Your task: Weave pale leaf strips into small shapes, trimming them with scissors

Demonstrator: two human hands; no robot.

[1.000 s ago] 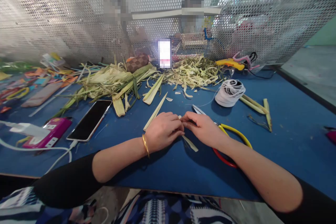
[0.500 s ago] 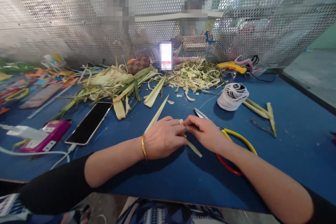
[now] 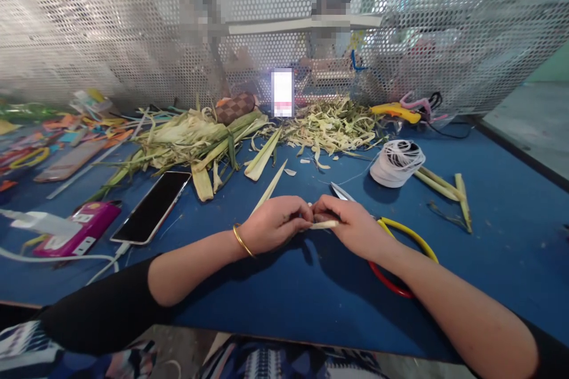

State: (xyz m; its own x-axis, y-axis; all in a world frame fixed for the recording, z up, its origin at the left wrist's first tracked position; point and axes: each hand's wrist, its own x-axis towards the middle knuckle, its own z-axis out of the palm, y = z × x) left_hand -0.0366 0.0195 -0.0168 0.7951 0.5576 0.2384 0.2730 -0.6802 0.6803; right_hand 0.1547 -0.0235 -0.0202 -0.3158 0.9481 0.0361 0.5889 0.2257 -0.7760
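Pale husk strip (image 3: 326, 225), one – just above blue tabletop (image 3: 284, 302), between hands. Left hand (image 3: 276, 222): thumb and fingers pinching strip's end. Right hand (image 3: 351, 225): fingers curled against strip, exact grip cannot be told. Scissors (image 3: 413, 231), yellow-and-red handles – partly under right forearm. White thread spool (image 3: 393, 173), beyond scissors. Loose husk piece (image 3: 269, 189), beside left hand.

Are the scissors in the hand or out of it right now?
Out: the scissors lie on the blue table, running beneath the right hand, whose fingertips are at a pale strip instead.
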